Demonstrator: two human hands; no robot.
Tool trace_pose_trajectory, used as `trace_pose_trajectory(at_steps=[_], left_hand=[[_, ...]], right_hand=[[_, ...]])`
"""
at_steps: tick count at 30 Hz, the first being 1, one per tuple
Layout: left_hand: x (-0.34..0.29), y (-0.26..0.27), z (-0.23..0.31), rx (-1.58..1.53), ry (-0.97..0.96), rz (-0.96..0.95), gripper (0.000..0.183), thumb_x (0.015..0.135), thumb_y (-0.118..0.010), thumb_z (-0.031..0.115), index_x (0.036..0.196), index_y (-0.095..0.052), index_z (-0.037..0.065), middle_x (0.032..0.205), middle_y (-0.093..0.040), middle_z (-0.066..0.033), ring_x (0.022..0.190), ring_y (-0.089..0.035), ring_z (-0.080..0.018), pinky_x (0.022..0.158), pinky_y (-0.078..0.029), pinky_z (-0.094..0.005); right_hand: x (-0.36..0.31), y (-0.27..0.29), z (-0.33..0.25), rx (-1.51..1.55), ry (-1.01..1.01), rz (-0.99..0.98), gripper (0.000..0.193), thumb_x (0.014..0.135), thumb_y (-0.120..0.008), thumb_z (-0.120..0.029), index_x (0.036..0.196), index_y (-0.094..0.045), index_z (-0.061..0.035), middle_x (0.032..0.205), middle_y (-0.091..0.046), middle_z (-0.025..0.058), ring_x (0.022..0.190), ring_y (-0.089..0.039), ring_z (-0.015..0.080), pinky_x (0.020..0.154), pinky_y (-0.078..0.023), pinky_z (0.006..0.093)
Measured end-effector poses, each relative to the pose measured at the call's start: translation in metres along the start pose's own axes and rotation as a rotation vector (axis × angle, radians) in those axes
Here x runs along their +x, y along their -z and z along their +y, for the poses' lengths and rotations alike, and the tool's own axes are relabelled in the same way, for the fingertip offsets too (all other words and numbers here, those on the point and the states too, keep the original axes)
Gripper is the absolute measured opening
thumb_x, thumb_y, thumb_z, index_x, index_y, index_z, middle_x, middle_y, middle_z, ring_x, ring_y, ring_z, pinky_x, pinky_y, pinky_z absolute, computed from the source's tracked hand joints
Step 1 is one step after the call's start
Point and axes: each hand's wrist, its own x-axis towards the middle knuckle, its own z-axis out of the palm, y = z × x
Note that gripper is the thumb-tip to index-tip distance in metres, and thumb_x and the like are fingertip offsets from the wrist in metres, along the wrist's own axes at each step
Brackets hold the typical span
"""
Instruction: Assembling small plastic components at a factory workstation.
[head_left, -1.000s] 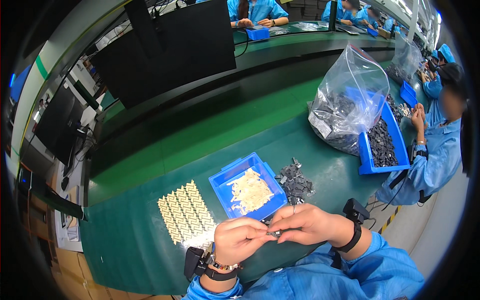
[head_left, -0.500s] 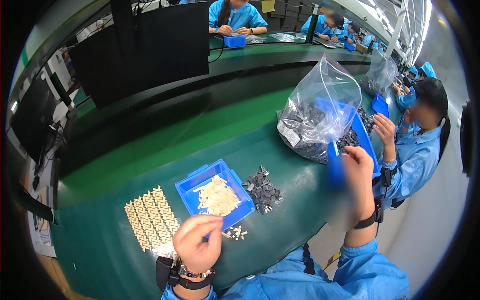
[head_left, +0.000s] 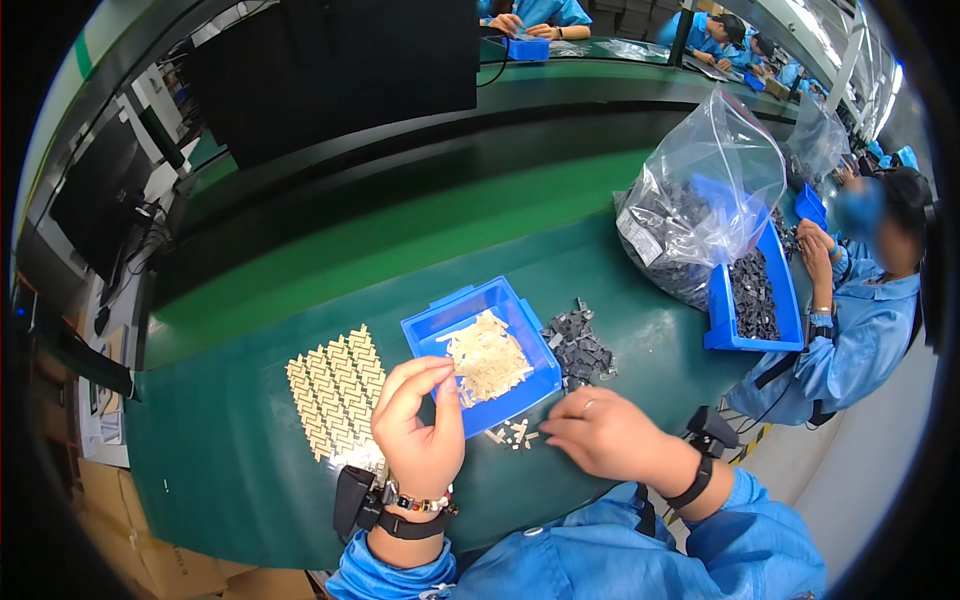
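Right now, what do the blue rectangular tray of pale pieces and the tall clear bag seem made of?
The blue rectangular tray: probably smooth moulded plastic, judging by its even colour and straight walls. The tall clear bag: likely thin, glossy plastic film, since it creases, catches highlights and shows dark pieces inside.

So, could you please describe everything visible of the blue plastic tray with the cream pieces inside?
The open, rectangular blue plastic tray has raised walls and a protruding lip along its far side. It sits upright, turned at an angle, on the dark green tabletop. A loose heap of thin cream pieces covers much of its floor, leaving bare blue toward the person. The left hand hides part of its left side; whether it touches the tray I cannot tell.
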Motion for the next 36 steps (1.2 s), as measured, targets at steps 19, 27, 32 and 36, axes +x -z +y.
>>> trace_pose_trajectory(at_steps=[19,27,32,36], left_hand=[[0.002,0.001,0.006,-0.002,0.0,-0.074,0.011,0.086,-0.064,-0.008,0.096,-0.068,-0.004,0.099,-0.068,-0.0144,0.091,-0.065,-0.0193,0.081,-0.052,-0.0296],[0.0,0.004,0.012,-0.06,-0.048,-0.183,0.012,0.083,-0.067,-0.007,0.094,-0.069,-0.003,0.094,-0.07,-0.0148,0.09,-0.066,-0.0217,0.081,-0.052,-0.0312],[0.007,0.006,0.015,-0.033,-0.167,-0.368,0.022,0.072,-0.081,0.003,0.092,-0.071,0.001,0.093,-0.072,-0.0104,0.084,-0.067,-0.0247,0.081,-0.05,-0.0339],[0.005,0.004,0.009,-0.049,-0.182,-0.34,0.024,0.07,-0.084,0.006,0.09,-0.072,0.002,0.088,-0.071,-0.0086,0.081,-0.068,-0.0228,0.077,-0.047,-0.0325]], right_hand=[[0.012,-0.023,-0.002,0.106,-0.267,-0.2,0.01,0.08,-0.073,-0.014,0.082,-0.068,-0.0053,0.08,-0.066,0.0116,0.083,-0.065,0.0308,0.074,-0.053,0.0404],[0.02,0.003,-0.013,0.638,-0.384,-0.102,0.008,0.083,-0.075,-0.004,0.089,-0.071,-0.0017,0.087,-0.071,0.0062,0.076,-0.067,0.0133,0.065,-0.053,0.0289],[0.041,-0.01,-0.024,1.17,-0.449,0.271,0.007,0.086,-0.07,0.005,0.093,-0.068,0.0044,0.092,-0.07,0.0077,0.083,-0.066,0.0107,0.073,-0.053,0.0236],[0.048,-0.019,-0.025,1.072,-0.342,0.309,0.007,0.086,-0.071,0.005,0.092,-0.068,0.0042,0.09,-0.068,0.0074,0.084,-0.065,0.0109,0.073,-0.053,0.0233]])
